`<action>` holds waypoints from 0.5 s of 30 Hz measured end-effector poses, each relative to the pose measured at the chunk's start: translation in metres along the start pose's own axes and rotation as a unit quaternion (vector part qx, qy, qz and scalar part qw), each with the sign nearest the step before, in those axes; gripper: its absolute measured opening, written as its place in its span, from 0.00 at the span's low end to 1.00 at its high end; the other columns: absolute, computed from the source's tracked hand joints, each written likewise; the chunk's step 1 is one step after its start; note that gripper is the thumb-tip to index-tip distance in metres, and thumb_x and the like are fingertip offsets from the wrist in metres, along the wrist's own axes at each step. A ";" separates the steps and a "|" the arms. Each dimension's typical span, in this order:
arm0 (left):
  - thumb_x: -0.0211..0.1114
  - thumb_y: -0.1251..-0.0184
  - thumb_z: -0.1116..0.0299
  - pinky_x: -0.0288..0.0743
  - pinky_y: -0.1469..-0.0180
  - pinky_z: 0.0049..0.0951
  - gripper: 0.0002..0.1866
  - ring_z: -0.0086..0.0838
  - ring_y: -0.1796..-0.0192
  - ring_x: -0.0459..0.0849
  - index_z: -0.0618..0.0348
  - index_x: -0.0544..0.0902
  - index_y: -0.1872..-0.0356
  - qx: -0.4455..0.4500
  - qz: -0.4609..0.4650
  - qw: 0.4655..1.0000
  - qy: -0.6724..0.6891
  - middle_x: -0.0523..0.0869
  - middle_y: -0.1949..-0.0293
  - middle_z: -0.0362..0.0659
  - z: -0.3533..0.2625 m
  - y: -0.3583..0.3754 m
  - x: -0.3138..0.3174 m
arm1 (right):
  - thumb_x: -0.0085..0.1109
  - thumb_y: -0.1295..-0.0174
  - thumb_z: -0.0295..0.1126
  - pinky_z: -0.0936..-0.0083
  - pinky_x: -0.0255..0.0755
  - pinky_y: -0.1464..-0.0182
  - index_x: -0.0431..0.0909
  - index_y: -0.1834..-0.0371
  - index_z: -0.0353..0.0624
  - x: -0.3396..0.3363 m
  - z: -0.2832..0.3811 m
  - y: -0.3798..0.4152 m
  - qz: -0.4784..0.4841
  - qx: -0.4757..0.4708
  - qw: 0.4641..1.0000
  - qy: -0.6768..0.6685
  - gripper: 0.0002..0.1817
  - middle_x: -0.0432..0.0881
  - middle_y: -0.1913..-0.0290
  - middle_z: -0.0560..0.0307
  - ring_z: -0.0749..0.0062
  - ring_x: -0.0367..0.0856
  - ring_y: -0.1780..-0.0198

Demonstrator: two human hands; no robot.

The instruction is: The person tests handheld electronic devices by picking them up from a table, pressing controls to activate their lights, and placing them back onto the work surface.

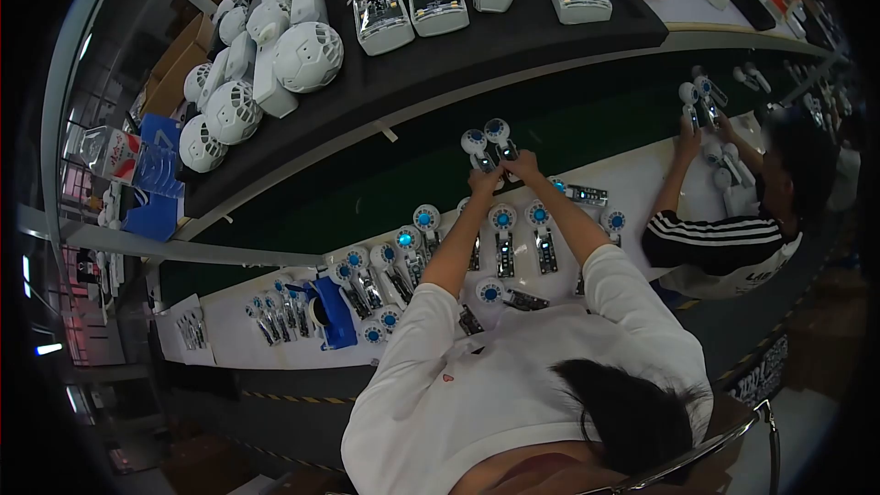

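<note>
Over the dark green strip beyond the white worktable, my left hand (484, 181) is closed around a small white handheld fan (474, 141) with a blue centre. Beside it, my right hand (522, 166) grips a second handheld fan (496, 131). Both fans stand side by side, heads up, with dark circuit boards showing in their handles. Below my forearms lie several similar fans with exposed boards, among them one fan (503, 236) between my arms and another fan (541, 234) close to my right forearm.
A dark raised shelf (495, 50) holds larger white fan units (309, 57). A blue object (335, 313) stands among fans on the white table (367, 356). At right, a co-worker (733, 238) holds similar fans. A plastic bottle (158, 165) is by the left frame.
</note>
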State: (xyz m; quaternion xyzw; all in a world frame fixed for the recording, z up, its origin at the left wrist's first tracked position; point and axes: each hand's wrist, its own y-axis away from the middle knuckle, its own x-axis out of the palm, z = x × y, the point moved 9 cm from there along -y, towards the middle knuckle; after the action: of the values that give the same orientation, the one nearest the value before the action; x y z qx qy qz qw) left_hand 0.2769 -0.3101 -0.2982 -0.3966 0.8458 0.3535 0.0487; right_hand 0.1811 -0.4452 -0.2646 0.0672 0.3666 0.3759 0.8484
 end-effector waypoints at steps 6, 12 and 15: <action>0.68 0.50 0.70 0.73 0.59 0.28 0.19 0.28 0.62 0.80 0.64 0.72 0.59 0.110 0.076 0.929 0.346 0.79 0.64 0.42 -0.060 0.133 -0.043 | 0.65 0.55 0.34 0.78 0.71 0.58 0.62 0.47 0.30 -0.023 0.060 0.108 0.088 -0.011 0.912 -0.401 0.33 0.76 0.60 0.49 0.71 0.76 0.59; 0.62 0.45 0.71 0.77 0.62 0.28 0.17 0.28 0.65 0.81 0.61 0.70 0.56 0.127 0.113 0.901 0.399 0.81 0.66 0.42 -0.066 0.248 -0.074 | 0.56 0.48 0.33 0.79 0.69 0.54 0.62 0.45 0.35 -0.043 0.085 0.226 0.126 -0.047 0.868 -0.478 0.28 0.75 0.57 0.54 0.76 0.74 0.57; 0.49 0.40 0.69 0.80 0.69 0.25 0.17 0.27 0.70 0.82 0.57 0.63 0.49 0.112 0.144 0.876 0.446 0.79 0.67 0.45 -0.057 0.282 -0.078 | 0.47 0.43 0.34 0.79 0.63 0.46 0.60 0.40 0.37 -0.042 0.090 0.270 0.174 -0.039 0.835 -0.521 0.26 0.72 0.51 0.55 0.76 0.70 0.49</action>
State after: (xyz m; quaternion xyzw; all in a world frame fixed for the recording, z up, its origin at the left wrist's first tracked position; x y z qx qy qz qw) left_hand 0.1426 -0.1740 -0.0696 -0.3780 0.8596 0.0449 -0.3408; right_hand 0.0641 -0.2682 -0.0703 0.2827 -0.1623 0.4404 0.8365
